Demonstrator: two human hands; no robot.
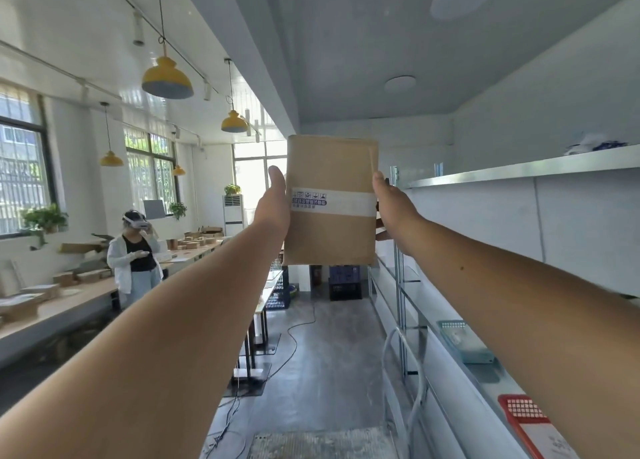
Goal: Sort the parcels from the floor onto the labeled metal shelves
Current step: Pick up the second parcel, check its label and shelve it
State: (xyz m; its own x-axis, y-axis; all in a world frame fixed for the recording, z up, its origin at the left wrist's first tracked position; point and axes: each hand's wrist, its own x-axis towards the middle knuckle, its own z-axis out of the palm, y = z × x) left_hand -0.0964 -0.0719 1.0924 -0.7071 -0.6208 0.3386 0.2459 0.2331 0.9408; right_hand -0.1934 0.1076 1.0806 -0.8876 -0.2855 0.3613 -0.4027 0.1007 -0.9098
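A brown cardboard parcel [330, 171] with a white tape band and printed marks hangs in mid-air at arm's length, upright, at head height. My left hand [275, 202] grips its left edge and my right hand [393, 202] grips its right edge, both arms stretched out. The white metal shelves [519, 173] run along the right wall; the parcel is left of the top shelf's near end and does not touch it.
A teal basket [464, 341] and a red basket [526, 413] sit on lower shelves. A plastic-wrapped item [594, 143] lies on the top shelf. Blue crates [344, 282] stand at the aisle's end. A person with a headset [135, 251] stands by the left tables. Cables cross the floor.
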